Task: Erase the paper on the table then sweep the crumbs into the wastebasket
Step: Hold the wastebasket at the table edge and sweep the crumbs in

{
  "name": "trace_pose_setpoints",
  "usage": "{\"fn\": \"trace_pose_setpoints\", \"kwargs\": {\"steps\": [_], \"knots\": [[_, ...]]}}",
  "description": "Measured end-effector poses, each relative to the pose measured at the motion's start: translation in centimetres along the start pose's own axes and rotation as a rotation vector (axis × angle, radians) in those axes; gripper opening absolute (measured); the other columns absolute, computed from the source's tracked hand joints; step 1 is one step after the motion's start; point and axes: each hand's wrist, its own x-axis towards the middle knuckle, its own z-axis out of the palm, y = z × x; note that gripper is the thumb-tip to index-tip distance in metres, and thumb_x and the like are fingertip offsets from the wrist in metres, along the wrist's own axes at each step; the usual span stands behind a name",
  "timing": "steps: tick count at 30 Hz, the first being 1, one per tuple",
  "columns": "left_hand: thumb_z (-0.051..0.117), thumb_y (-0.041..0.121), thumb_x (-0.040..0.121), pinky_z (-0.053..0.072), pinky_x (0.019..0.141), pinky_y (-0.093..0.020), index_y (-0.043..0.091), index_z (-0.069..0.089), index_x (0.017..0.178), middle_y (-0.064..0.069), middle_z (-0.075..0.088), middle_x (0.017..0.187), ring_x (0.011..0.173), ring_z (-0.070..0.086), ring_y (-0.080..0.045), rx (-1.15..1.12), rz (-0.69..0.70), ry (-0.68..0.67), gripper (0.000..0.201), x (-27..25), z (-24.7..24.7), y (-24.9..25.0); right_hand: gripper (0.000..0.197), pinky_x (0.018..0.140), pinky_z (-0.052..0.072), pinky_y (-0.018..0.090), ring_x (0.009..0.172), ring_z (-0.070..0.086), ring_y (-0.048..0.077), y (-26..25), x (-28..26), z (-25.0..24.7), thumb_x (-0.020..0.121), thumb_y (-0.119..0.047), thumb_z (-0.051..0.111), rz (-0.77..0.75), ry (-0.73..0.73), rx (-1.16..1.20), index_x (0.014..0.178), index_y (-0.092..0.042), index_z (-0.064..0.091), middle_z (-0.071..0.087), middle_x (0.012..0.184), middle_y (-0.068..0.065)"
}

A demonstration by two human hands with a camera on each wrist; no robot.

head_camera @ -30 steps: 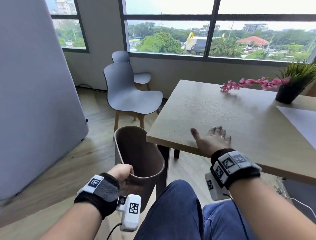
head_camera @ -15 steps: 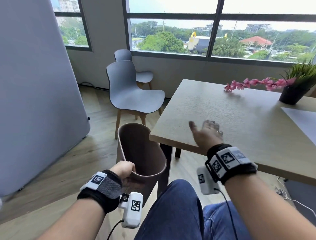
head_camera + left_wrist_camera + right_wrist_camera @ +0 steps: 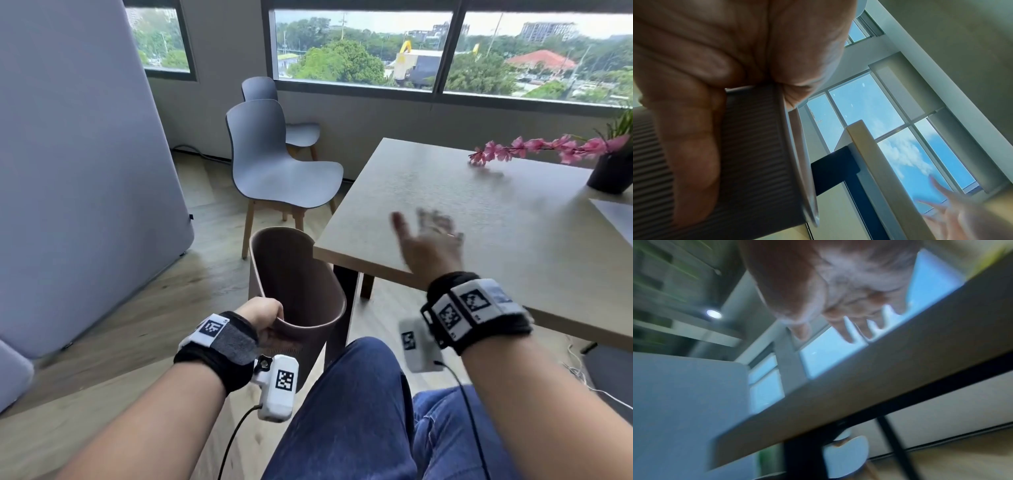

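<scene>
A brown ribbed wastebasket (image 3: 301, 294) is held just below the near left corner of the light wooden table (image 3: 479, 212). My left hand (image 3: 263, 317) grips its near rim, and in the left wrist view its fingers (image 3: 688, 146) curl over the ribbed wall (image 3: 756, 154). My right hand (image 3: 424, 240) hovers over the table's front edge, blurred, with fingers spread and holding nothing. The same hand (image 3: 838, 308) shows spread above the table edge (image 3: 859, 386) in the right wrist view. A corner of the white paper (image 3: 616, 214) lies at the far right. No crumbs can be made out.
Two grey chairs (image 3: 274, 164) stand behind the basket by the window. A dark pot (image 3: 609, 174) with pink blossoms (image 3: 534, 149) sits at the table's back right. A grey partition (image 3: 75, 171) fills the left. My blue-jeaned legs (image 3: 359, 411) are below.
My right hand has lifted off the table near its front edge and moves fast, now blurred. The left hand keeps its grip on the basket's rim.
</scene>
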Motion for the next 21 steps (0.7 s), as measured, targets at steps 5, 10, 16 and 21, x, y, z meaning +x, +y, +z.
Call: {"fn": "trace_pose_setpoints", "kwargs": {"steps": [5, 10, 16, 21], "knots": [[0.022, -0.011, 0.083, 0.053, 0.037, -0.047, -0.005, 0.036, 0.081, -0.024, 0.059, 0.045, 0.039, 0.062, -0.037, -0.007, 0.001, -0.037, 0.016, -0.2, 0.0, -0.1, 0.091, 0.119, 0.001, 0.047, 0.149, 0.000, 0.027, 0.0, 0.5, 1.5, 0.091, -0.071, 0.008, 0.056, -0.230, -0.243, 0.153, -0.005, 0.009, 0.002, 0.161, 0.014], [0.022, -0.011, 0.080, 0.053, 0.036, -0.042, -0.007, 0.040, 0.088, -0.023, 0.058, 0.043, 0.040, 0.062, -0.039, -0.008, 0.000, -0.042, 0.019, 0.1, -0.1, -0.2, 0.061, 0.118, 0.004, 0.027, 0.148, 0.014, 0.015, -7.2, -4.3, 3.7, 0.097, -0.052, 0.041, -0.642, -0.536, 0.154, 0.148, -0.019, 0.037, 0.025, 0.158, 0.001], [0.022, -0.010, 0.084, 0.051, 0.033, -0.037, -0.005, 0.038, 0.086, -0.024, 0.061, 0.047, 0.038, 0.062, -0.036, 0.003, -0.007, -0.045, 0.018, 0.1, -0.2, 0.0, 0.081, 0.120, 0.000, 0.045, 0.149, 0.004, 0.027, -3.6, 0.9, 2.5, 0.095, -0.064, 0.021, -0.051, -0.051, -0.030, 0.154, -0.009, 0.012, 0.009, 0.161, 0.012], [0.023, -0.009, 0.083, 0.055, 0.042, -0.044, -0.007, 0.040, 0.085, -0.026, 0.063, 0.052, 0.042, 0.064, -0.037, 0.000, -0.025, -0.060, 0.017, 0.6, -0.3, -0.2, 0.096, 0.119, 0.000, 0.049, 0.148, 0.000, 0.033, -4.3, 1.4, 3.2, 0.087, -0.076, 0.012, -0.061, -0.308, -0.182, 0.153, -0.006, 0.010, 0.001, 0.161, 0.017]]}}
